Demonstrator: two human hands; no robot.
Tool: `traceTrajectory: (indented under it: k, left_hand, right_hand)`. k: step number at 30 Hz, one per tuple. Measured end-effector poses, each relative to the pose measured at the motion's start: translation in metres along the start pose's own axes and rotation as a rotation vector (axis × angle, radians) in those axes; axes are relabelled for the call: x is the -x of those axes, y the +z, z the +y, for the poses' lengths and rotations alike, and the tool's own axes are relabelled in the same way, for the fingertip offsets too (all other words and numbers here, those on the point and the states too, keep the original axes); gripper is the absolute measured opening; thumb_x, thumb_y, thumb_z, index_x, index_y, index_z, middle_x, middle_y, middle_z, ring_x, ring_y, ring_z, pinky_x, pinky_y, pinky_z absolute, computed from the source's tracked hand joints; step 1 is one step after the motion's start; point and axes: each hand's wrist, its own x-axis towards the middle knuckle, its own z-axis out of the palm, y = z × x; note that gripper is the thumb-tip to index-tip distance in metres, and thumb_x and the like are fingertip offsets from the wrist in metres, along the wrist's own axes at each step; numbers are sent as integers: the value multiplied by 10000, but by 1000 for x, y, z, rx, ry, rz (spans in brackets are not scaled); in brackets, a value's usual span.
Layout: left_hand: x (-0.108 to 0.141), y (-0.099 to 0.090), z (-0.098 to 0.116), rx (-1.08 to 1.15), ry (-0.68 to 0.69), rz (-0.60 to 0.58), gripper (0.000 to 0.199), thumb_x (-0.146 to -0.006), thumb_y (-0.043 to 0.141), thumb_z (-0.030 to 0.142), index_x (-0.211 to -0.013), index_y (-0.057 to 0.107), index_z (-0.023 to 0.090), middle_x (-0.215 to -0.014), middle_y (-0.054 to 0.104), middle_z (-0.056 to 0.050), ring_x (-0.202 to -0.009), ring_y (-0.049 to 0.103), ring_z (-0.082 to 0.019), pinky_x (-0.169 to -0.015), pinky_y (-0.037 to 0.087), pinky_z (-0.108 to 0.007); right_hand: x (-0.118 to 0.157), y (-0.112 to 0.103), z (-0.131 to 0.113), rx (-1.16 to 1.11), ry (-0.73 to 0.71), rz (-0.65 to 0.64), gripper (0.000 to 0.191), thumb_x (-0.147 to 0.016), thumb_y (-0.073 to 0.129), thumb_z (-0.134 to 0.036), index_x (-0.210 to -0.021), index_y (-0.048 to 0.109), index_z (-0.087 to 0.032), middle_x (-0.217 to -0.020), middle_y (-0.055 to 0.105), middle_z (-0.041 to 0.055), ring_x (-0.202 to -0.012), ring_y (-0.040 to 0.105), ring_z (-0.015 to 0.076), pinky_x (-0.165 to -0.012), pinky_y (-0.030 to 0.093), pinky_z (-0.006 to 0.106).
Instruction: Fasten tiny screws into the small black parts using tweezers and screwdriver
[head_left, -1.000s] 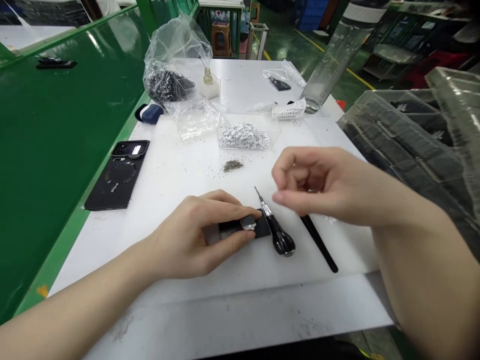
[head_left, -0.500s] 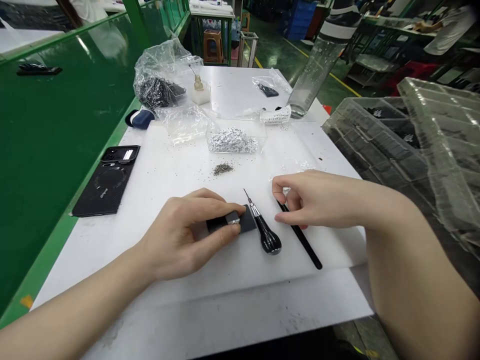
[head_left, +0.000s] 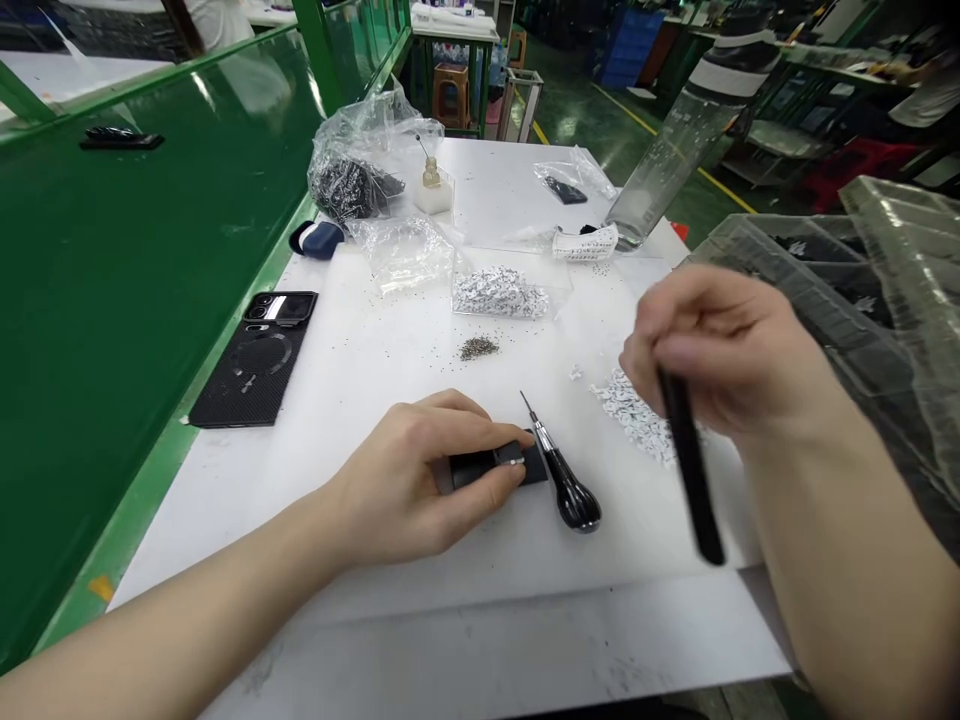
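My left hand (head_left: pixel 442 475) pinches a small dark block (head_left: pixel 509 453) with a pale or metallic edge between thumb and forefinger. Just beneath it, a flat black piece (head_left: pixel 535 462) lies on the white sheet, partly covered by my fingers. Right beside these lies a screwdriver (head_left: pixel 562 470) with a bulbous black handle, its thin tip pointing away from me. Raised on the right, my right hand (head_left: pixel 712 350) is closed around slim black tweezers (head_left: pixel 690 470), blurred by motion. Their working tips are hidden by the hand. Below that hand is a spread of small white parts (head_left: pixel 634 410).
A heap of tiny screws (head_left: pixel 478 347) sits before a clear tray (head_left: pixel 501 292) of white bits. Farther back are a plastic bag (head_left: pixel 360 170), a small bottle (head_left: pixel 431 172) and a tilted water bottle (head_left: pixel 667 170). A phone (head_left: pixel 255 360) lies left; compartment boxes (head_left: pixel 825 260) stand right.
My right hand has picked the tweezers up off the sheet and moved up and right, uncovering the white parts. My left hand keeps its pinch; the whole view has shifted slightly.
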Motion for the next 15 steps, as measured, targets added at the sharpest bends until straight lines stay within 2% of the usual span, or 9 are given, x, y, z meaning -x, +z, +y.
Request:
traceTrajectory:
  k: [2, 4, 5, 7, 9, 11, 13, 15]
  left_hand:
    - [0, -1, -2, 12, 28, -8, 249, -921, 648, 194, -1125, 792, 177, -956, 795, -71, -929, 693, -210, -789, 594, -315]
    - [-1, -2, -3, 30, 52, -11, 254, -917, 654, 182, -1132, 787, 171, -956, 799, -62, -908, 694, -199, -798, 593, -307]
    - [-1, -2, -3, 42, 62, -9, 255, -914, 657, 173, -1134, 785, 171, -957, 802, -54, -899, 694, -193, -810, 591, -304]
    - [-2, -1, -3, 69, 84, -1, 260, -909, 660, 154, -1140, 779, 178, -962, 808, -36, -879, 697, -180, -845, 584, -305]
    - [-4, -1, -3, 91, 108, 10, 262, -904, 663, 138, -1138, 774, 178, -963, 812, -27, -845, 706, -167, -877, 577, -312]
    - [-5, 0, -4, 97, 118, 22, 247, -900, 664, 131, -1121, 771, 157, -951, 811, -33, -826, 716, -161, -896, 573, -317]
    - [-5, 0, -3, 85, 124, 30, 226, -901, 663, 131, -1100, 768, 123, -928, 808, -45, -832, 723, -164, -912, 572, -321]
    - [-5, -1, -3, 62, 125, 23, 217, -905, 658, 128, -1090, 764, 87, -906, 804, -65, -857, 725, -176, -920, 573, -325]
  right_hand:
    - [-9, 10, 4, -214, -50, 133, 110, -796, 599, -283, -864, 668, -336, -553, 625, -97, -510, 607, 97, -483, 404, 250]
    - [-15, 21, 9, -386, 20, 268, 240, -836, 482, -293, -917, 696, -366, -733, 750, -103, -717, 732, 113, -490, 450, 228]
    - [-18, 27, 11, -426, 74, 290, 324, -877, 412, -280, -952, 714, -372, -878, 792, -112, -872, 762, 113, -531, 498, 226]
    - [-19, 37, 15, -450, 139, 246, 478, -920, 286, -225, -991, 738, -361, -1104, 792, -128, -1111, 732, 102, -676, 587, 247]
    - [-20, 43, 18, -486, 145, 150, 497, -925, 275, -213, -997, 755, -319, -1207, 771, -102, -1223, 686, 116, -796, 619, 271]
    - [-21, 48, 22, -543, 171, 80, 401, -964, 355, -287, -982, 756, -274, -1200, 784, -40, -1213, 699, 160, -774, 637, 264]
    - [-23, 53, 28, -544, 211, 41, 326, -997, 458, -402, -970, 744, -246, -1110, 813, 21, -1116, 749, 205, -683, 640, 254]
    - [-25, 59, 34, -449, 214, 27, 361, -1013, 480, -489, -1001, 735, -233, -987, 826, 54, -971, 787, 226, -574, 608, 253]
